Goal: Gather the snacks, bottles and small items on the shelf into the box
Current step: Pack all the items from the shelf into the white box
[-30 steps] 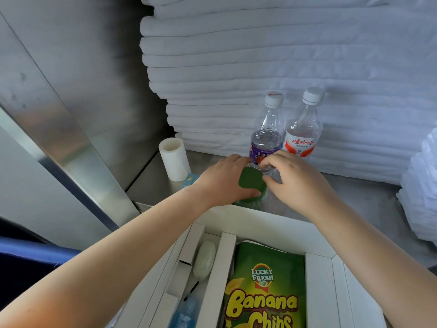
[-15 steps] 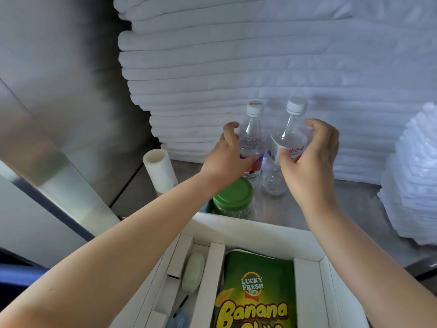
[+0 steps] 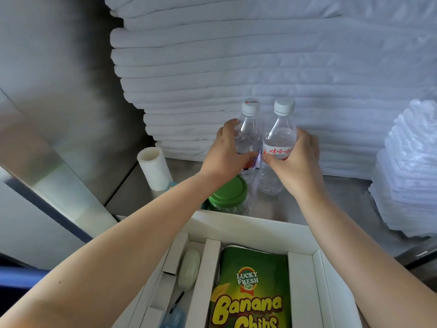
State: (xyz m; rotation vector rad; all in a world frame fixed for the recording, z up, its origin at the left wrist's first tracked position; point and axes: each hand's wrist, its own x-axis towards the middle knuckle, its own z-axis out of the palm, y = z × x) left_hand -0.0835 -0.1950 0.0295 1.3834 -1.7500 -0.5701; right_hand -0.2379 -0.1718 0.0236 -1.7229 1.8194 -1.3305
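Observation:
Two clear water bottles stand upright side by side on the metal shelf (image 3: 335,192). My left hand (image 3: 225,152) wraps the left bottle (image 3: 248,129), which has a purple label. My right hand (image 3: 294,157) wraps the right bottle (image 3: 280,136), which has a red and white label. A jar with a green lid (image 3: 230,192) stands just in front of them. The white box (image 3: 238,223) sits at the shelf's near edge and holds a green banana chips bag (image 3: 253,287), a pale oval soap (image 3: 189,268) and a small blue packet (image 3: 173,317).
A tall stack of folded white towels (image 3: 260,67) fills the back of the shelf. A white roll (image 3: 155,169) stands at the left near the metal side wall. A pile of white plastic-wrapped items (image 3: 411,166) sits at the right.
Both hands left the green-lidded jar, rose to the two bottles behind it and closed around them, left on the left bottle, right on the right bottle.

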